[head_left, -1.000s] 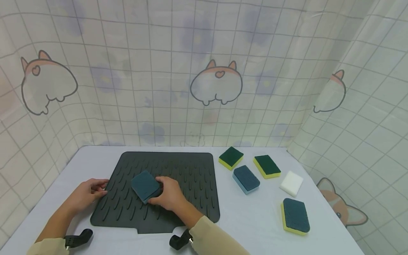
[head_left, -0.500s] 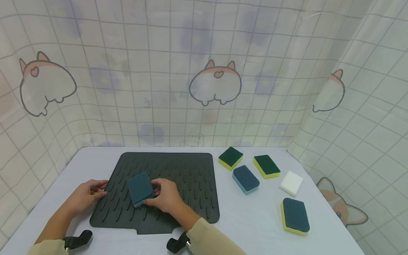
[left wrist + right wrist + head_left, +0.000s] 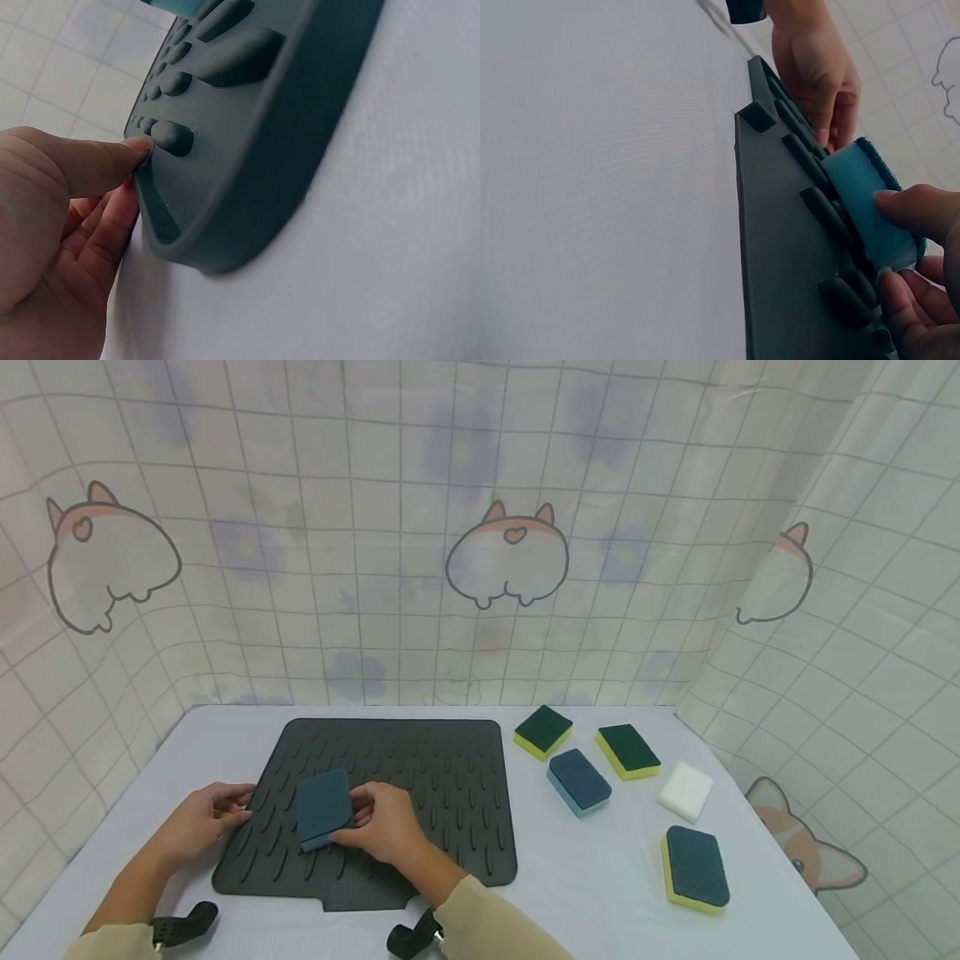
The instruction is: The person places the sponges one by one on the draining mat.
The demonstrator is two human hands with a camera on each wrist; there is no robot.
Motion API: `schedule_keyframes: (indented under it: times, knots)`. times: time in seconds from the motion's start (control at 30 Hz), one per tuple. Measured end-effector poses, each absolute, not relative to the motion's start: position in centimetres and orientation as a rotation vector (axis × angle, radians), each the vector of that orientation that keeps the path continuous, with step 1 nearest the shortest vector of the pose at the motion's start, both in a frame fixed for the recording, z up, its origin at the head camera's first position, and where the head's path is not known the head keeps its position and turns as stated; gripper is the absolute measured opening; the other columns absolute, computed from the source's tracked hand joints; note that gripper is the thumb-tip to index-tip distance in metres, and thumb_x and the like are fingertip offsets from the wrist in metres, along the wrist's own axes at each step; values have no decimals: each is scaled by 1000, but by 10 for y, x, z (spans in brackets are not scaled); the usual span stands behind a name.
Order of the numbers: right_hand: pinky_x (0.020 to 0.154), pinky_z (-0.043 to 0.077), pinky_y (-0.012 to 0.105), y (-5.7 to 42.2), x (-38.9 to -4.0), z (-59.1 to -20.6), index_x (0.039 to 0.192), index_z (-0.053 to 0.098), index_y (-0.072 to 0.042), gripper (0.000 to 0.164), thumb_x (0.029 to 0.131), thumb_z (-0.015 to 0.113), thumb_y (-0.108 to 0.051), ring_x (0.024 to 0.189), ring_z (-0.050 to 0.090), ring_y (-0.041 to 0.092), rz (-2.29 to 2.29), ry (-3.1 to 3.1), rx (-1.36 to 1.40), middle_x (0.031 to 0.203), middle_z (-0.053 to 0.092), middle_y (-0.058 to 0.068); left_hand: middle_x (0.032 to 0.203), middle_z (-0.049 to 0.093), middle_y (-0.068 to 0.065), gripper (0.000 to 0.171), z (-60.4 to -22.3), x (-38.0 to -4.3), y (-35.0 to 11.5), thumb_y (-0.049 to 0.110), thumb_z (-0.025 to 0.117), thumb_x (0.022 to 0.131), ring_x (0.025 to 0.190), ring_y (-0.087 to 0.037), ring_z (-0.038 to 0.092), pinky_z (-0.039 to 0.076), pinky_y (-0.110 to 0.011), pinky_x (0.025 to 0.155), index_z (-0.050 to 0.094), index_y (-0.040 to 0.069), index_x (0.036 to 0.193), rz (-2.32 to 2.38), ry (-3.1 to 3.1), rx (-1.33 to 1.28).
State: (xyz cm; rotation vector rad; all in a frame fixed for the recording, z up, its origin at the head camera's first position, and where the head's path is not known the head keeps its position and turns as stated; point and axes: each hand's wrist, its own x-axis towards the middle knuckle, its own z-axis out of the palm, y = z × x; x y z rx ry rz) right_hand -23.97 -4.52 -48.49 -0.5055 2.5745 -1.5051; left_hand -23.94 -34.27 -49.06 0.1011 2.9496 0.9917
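A dark grey ridged drying mat (image 3: pixel 420 777) lies on the white table. My left hand (image 3: pixel 202 820) pinches its left edge; in the left wrist view the thumb (image 3: pixel 112 161) presses on the raised rim, with the fingers against the outer side. Over the left part of the mat, my right hand (image 3: pixel 393 827) holds a blue sponge (image 3: pixel 324 808) with a darker scouring top. Thumb and fingers grip the sponge near its right end. The right wrist view shows the sponge's light blue side (image 3: pixel 855 195) low over the mat's ridges; whether it touches them I cannot tell.
Right of the mat lie two green-and-yellow sponges (image 3: pixel 543 732) (image 3: pixel 628 750), another blue sponge (image 3: pixel 579 781), a white sponge (image 3: pixel 686 792) and a larger dark-topped yellow sponge (image 3: pixel 696 867). A tile-patterned curtain (image 3: pixel 405 635) surrounds the table (image 3: pixel 585 893).
My right hand has moved left across the mat with the blue sponge, which has also turned to lie straighter. My left hand stays at the mat's edge.
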Motion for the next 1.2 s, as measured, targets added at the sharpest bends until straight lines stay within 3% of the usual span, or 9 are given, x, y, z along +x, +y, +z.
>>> schedule_keyframes:
  times: [0.63,1.07,1.2]
  knots:
    - [66,49,16,-60,-236,-483,106,64,-13,49,64,88,-22,77,60,4,-1636,2490,-374,89,64,-8,111,57,-18,52,-493,-241,-343,14,68,86,93,-24,53,49,-31,70,50,-5,131,992,2939,89]
    - [57,48,19,-69,-232,-480,106,63,-15,50,63,88,-23,69,57,-1,-1605,2511,-284,97,59,0,111,57,-17,51,-494,-242,-343,13,68,86,92,-23,53,49,-30,69,51,-5,130,987,2951,94]
    - [55,47,20,-69,-232,-480,108,63,-15,50,64,87,-24,66,57,0,-1587,2514,-281,88,64,-2,110,57,-16,51,-495,-242,-345,14,68,86,92,-24,53,49,-31,69,51,-5,130,982,2948,101]
